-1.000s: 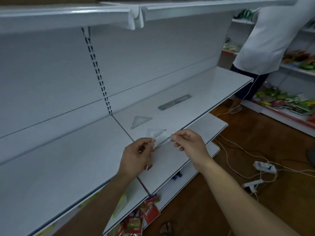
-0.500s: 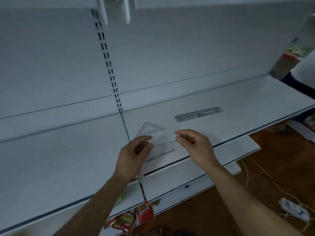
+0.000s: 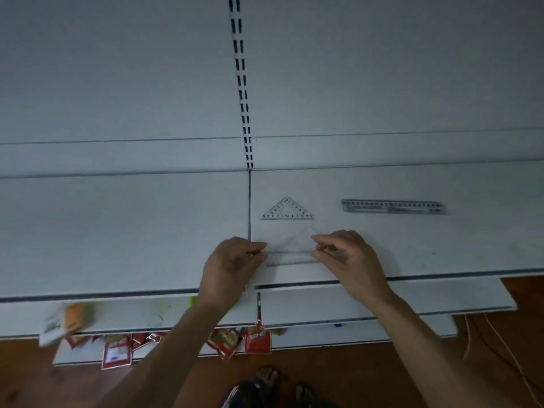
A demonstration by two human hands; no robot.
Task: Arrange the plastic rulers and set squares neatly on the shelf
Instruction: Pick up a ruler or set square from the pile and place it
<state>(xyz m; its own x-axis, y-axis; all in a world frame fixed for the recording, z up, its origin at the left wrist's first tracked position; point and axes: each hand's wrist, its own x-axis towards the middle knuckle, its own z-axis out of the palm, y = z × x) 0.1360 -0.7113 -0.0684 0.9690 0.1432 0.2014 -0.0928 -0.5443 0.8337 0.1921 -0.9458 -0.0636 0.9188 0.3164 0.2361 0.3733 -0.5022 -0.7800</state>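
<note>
My left hand (image 3: pixel 232 266) pinches the left corner of a clear set square (image 3: pixel 291 248), thumb and fingertips closed on the thin plastic just right of the seam in the shelf (image 3: pixel 117 231). The set square spans the gap between my hands, low over the near part of the shelf, with its long edge toward me. I cannot tell whether it already lies flat. My right hand (image 3: pixel 350 260) pinches its right end in the same way.

Just beyond it lies a second set square (image 3: pixel 287 209), flat, point away from me. Farther right, at the same depth, is a ruler (image 3: pixel 393 206).

To place it well, I judge I should keep the long edge parallel to the shelf's front lip and centre it under the far set square. Then I would lower both ends together and let go with both hands at once, since smooth plastic will likely skid on painted metal.
</note>
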